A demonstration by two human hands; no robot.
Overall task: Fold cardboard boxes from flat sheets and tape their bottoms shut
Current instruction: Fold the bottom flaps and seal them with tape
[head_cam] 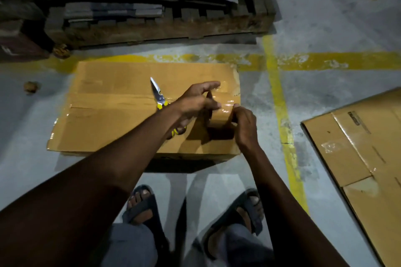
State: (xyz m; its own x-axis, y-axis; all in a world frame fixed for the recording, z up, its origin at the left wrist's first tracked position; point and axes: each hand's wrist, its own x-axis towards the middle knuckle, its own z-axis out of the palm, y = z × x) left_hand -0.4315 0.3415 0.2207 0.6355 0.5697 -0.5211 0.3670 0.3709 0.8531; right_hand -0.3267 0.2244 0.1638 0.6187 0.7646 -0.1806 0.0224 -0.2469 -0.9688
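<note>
Grey floor; both hands grip tape roll on unmarked box.

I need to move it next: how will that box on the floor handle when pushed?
The box probably slides easily: broad, flat, on smooth floor. Likely light for its size, if empty. The scissors lying on top may slip off.

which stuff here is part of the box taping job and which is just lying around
In use:
- box being taped
- clear tape, held by left hand and right hand
- scissors on the box

Lying about:
- flat cardboard at right
- pallet stacked with sheets
- crumpled scraps on the floor
</note>
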